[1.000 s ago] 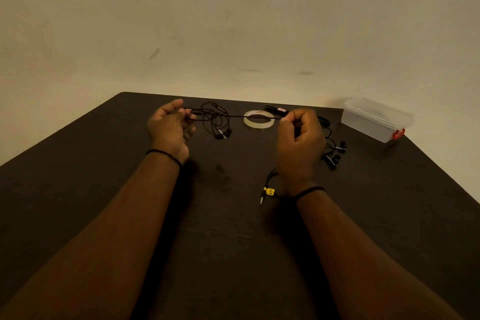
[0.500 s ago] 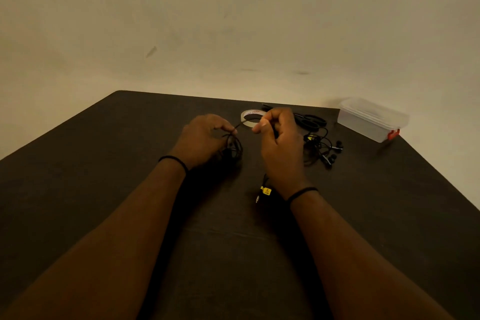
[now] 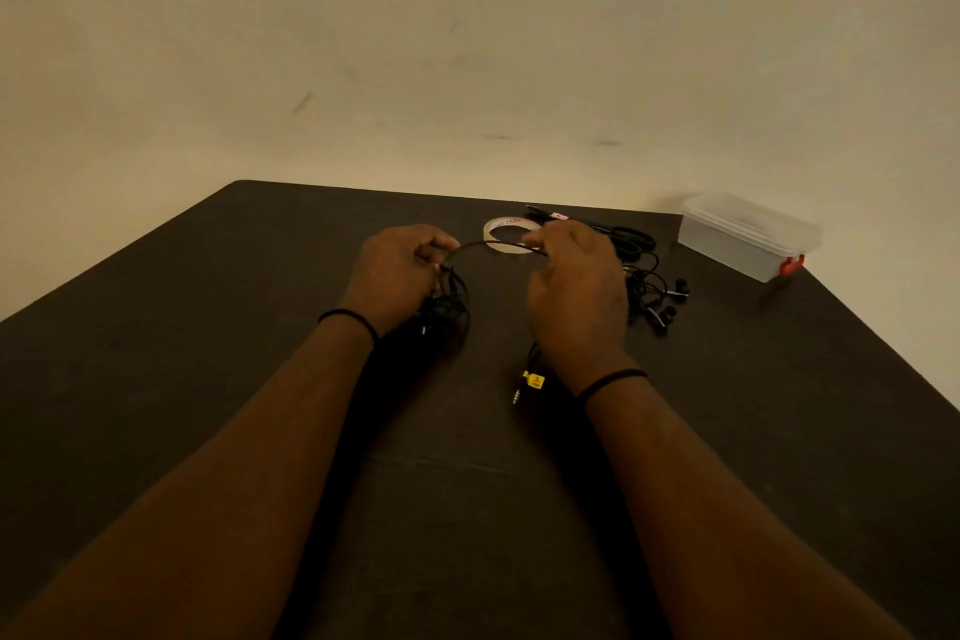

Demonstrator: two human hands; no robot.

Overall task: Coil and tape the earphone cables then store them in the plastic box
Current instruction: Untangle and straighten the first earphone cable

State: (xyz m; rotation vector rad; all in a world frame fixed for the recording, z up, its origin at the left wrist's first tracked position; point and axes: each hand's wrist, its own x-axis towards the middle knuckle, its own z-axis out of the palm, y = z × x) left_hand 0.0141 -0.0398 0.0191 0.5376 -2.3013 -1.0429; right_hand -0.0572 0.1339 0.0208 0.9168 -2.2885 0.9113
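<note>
My left hand [image 3: 400,270] grips a bundle of black earphone cable [image 3: 447,307] whose loops hang below the fist. One strand arcs from it to my right hand [image 3: 576,291], which pinches it at the fingertips. The cable's plug end with a yellow tag [image 3: 532,381] lies on the table below my right wrist. A roll of clear tape [image 3: 506,235] lies flat just beyond my hands. More black earphones [image 3: 657,296] lie tangled to the right. The clear plastic box [image 3: 748,234], lid on with a red clasp, stands at the far right corner.
Black scissors [image 3: 626,239] and a dark pen [image 3: 545,214] lie behind the tape near the far edge of the dark table [image 3: 208,327]. A pale wall rises behind the table.
My hands came together at the table's middle and have now drawn slightly apart, with a strand of cable stretched between them. The coil has gathered under my left hand.
</note>
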